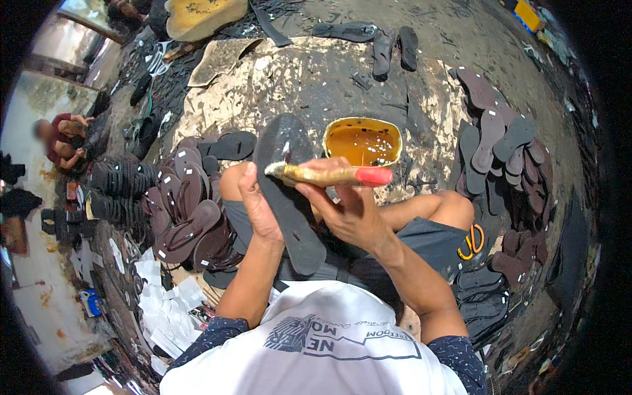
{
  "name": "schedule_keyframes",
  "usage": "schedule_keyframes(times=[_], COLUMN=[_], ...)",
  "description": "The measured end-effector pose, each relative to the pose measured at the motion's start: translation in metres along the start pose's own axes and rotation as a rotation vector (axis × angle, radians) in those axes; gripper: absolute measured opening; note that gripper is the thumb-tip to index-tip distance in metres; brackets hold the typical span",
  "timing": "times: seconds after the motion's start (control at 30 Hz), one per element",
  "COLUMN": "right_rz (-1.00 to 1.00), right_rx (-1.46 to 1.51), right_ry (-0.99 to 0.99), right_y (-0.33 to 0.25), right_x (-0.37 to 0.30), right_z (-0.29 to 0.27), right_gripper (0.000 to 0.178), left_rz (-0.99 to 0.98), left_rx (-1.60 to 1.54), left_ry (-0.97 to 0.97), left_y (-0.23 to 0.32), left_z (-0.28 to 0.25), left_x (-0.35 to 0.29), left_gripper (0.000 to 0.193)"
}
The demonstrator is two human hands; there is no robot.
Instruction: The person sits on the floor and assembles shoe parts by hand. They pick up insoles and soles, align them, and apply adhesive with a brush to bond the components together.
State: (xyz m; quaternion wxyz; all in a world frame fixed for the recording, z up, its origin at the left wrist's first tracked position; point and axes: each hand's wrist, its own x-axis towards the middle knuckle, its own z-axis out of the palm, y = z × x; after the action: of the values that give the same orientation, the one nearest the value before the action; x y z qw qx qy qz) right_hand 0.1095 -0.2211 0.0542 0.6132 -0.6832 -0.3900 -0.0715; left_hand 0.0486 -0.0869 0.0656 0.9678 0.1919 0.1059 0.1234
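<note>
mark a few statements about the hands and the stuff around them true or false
1. The right hand has a brush in its grip. True.
2. The left hand is empty. False: the left hand holds a dark sole.
3. The brush's handle end is blue. False: it is red.
4. A tub holds amber liquid. True.
5. The heap of white paper lies at the person's right. False: it lies at the left.

A bowl holding liquid stands on a sheet. On the bowl's near side, a brush reaches left onto a held sole. Left of the bowl lie piled sandals, with papers nearer; right, heaped soles; beyond it, three loose soles.
</note>
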Motion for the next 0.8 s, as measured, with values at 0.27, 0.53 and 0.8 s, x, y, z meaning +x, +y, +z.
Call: schedule_keyframes(times=[0.27, 0.53, 0.8], right_rz=[0.467, 0.666, 0.102], right_rx=[0.381, 0.347, 0.086], right_ry=[0.229, 0.328, 0.174], right_y=[0.030, -0.025, 0.017], right_x=[0.021, 0.010, 0.001], right_z=[-0.028, -0.052, -0.014], right_gripper=[0.035, 0.031, 0.030], left_rz=[-0.263, -0.358, -0.120], left_rx=[0.148, 0.134, 0.095], left_ry=[0.064, -0.166, 0.164], left_y=[-0.018, -0.002, -0.025], left_z=[-0.035, -0.070, 0.024], left_x=[-0.051, -0.013, 0.032], left_gripper=[0.075, 0.082, 0.071])
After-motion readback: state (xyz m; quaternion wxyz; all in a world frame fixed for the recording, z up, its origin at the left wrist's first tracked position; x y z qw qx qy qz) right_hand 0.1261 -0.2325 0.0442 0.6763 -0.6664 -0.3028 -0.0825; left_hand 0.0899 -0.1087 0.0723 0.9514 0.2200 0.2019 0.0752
